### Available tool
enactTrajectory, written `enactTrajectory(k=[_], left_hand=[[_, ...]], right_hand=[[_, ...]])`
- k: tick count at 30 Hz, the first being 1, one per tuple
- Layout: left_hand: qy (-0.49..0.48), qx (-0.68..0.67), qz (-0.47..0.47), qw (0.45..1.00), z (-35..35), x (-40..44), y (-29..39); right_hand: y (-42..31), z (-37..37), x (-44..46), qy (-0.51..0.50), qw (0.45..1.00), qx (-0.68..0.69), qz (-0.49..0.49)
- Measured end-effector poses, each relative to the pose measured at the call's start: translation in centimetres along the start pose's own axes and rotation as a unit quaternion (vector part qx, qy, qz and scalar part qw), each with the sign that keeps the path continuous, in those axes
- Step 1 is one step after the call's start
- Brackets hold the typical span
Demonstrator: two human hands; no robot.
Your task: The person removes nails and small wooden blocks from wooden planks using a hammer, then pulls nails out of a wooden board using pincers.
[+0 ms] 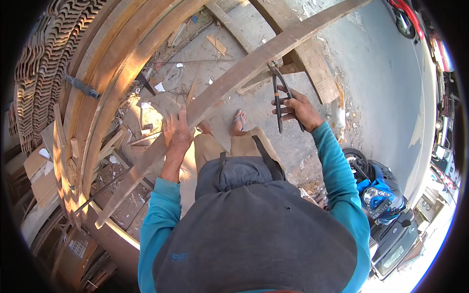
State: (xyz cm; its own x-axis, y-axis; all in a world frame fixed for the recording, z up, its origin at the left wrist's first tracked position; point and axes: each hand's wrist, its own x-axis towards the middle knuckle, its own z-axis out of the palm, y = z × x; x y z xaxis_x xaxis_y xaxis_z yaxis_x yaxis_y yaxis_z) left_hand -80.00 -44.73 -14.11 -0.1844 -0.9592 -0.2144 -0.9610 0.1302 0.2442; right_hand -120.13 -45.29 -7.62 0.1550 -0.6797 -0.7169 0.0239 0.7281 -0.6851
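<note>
A long wooden beam (239, 71) runs diagonally across the view, from the lower left to the top right. My left hand (178, 133) grips its near stretch, with the fingers laid over the wood. In my right hand (299, 108) is a pair of pincers (277, 88) with dark handles and orange bands. Their handles stand apart in a V, and the jaws touch or sit right beside the beam's lower edge. Whether the jaws hold a nail is too small to tell.
Thick timber pieces (305, 58) support the beam's far part. Curved planks (115, 63) with a clamp (82, 87) and stacked roof tiles (53, 63) stand left. Wood scraps (216, 44) litter the floor. A cat (338, 119) lies right, near a blue motorcycle (383, 195).
</note>
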Motion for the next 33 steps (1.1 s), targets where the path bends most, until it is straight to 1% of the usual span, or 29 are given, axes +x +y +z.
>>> enactTrajectory(k=[6, 10, 12, 17, 19, 20, 21, 23, 24, 25, 27, 28, 29, 31, 33], left_hand=[[-0.001, 0.035, -0.028, 0.999, 0.8, -0.2, 0.2], [-0.024, 0.053, -0.042, 0.997, 0.8, -0.1, 0.2], [-0.05, 0.055, -0.054, 0.996, 0.8, 0.0, 0.2], [-0.046, 0.058, -0.061, 0.995, 1.0, 0.0, 0.3], [-0.044, 0.066, -0.061, 0.995, 0.8, -0.2, 0.6], [-0.042, 0.059, -0.058, 0.996, 0.4, -0.1, 0.9], [-0.04, 0.052, -0.054, 0.996, 0.1, 0.1, 1.0], [-0.038, 0.044, -0.046, 0.997, 0.2, 0.2, 0.8], [-0.035, 0.034, -0.04, 0.998, 0.2, 0.3, 0.7], [-0.038, 0.035, -0.033, 0.998, 0.1, 0.4, 0.7], [-0.03, 0.016, -0.022, 0.999, 0.0, 0.6, 0.5], [-0.036, 0.016, -0.018, 0.999, -0.1, 0.6, 0.4], [-0.042, 0.021, -0.019, 0.999, -0.2, 0.8, 0.4], [-0.05, 0.023, -0.022, 0.998, 0.1, 0.8, 0.2], [-0.045, 0.049, -0.012, 0.998, 0.5, 0.8, -0.2]], right_hand=[[-2.2, -2.9, 0.8, -0.029, 0.995, -0.08, 0.045], [-2.8, -3.9, 0.9, -0.048, 0.992, -0.098, 0.065], [-2.9, -4.2, 1.0, -0.051, 0.991, -0.099, 0.069], [-2.6, -6.5, 2.5, -0.076, 0.989, -0.114, 0.054], [-2.5, -7.2, 2.8, -0.099, 0.991, -0.057, 0.065], [-3.0, -6.2, 2.1, -0.061, 0.994, 0.02, 0.093], [-2.8, -5.9, 2.2, -0.061, 0.993, 0.024, 0.094], [-2.5, -5.4, 2.3, -0.134, 0.972, 0.134, 0.141], [-3.0, -4.1, 2.0, -0.116, 0.973, 0.118, 0.16], [-2.3, -3.9, 2.2, -0.111, 0.973, 0.124, 0.16], [-1.3, -3.1, 2.8, -0.083, 0.98, 0.07, 0.168], [-1.0, -2.4, 2.7, -0.052, 0.984, 0.064, 0.159], [-0.8, -1.6, 2.6, -0.047, 0.983, 0.068, 0.161], [-0.5, -0.8, 2.6, -0.007, 0.987, 0.063, 0.146], [0.5, -0.3, 2.8, -0.004, 0.989, 0.065, 0.132]])
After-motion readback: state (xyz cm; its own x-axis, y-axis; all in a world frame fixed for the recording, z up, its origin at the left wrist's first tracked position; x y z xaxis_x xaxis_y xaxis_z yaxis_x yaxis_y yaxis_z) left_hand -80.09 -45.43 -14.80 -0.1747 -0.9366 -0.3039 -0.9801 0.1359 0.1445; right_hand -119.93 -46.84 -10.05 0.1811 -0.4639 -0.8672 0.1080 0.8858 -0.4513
